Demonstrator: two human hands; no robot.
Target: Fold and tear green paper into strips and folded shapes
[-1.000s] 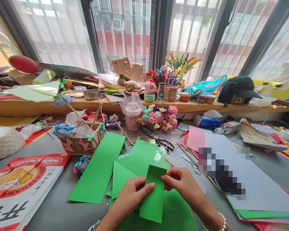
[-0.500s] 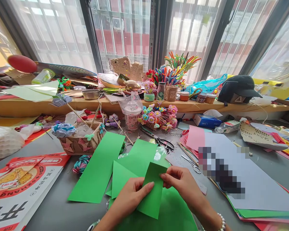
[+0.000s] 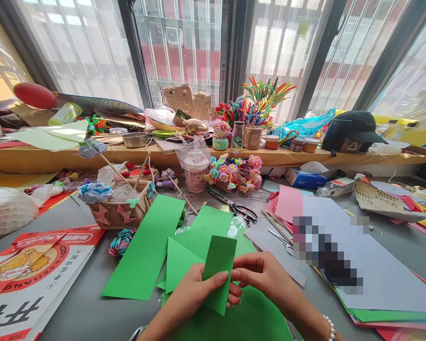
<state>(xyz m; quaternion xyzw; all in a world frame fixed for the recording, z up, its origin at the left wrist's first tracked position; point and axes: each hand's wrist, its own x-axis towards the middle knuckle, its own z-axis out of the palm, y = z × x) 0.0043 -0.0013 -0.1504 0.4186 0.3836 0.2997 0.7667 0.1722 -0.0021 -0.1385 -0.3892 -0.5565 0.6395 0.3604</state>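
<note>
A narrow piece of green paper (image 3: 220, 255) stands tilted in my left hand (image 3: 199, 289). The left thumb presses on its front while the fingers come out behind its right edge. My right hand (image 3: 262, 277) has its thumb and forefinger together at that same right edge, close to the left fingertips. Under both hands lies a large green sheet (image 3: 255, 312). Beyond it are more green pieces (image 3: 182, 263), overlapping, and a long green strip (image 3: 145, 246) lies flat to the left.
Black-handled scissors (image 3: 244, 213) and small silver scissors (image 3: 282, 240) lie past my hands. At right is a stack of coloured paper (image 3: 383, 265) with a blurred-out item on it. A burlap basket (image 3: 120, 213) and a printed bag (image 3: 31, 270) stand left. Crochet flowers (image 3: 234, 173) sit near the sill.
The green piece has shifted slightly left and looks narrower. My right hand has slid down from its upper right corner to mid-edge. Left fingertips now show behind the paper.
</note>
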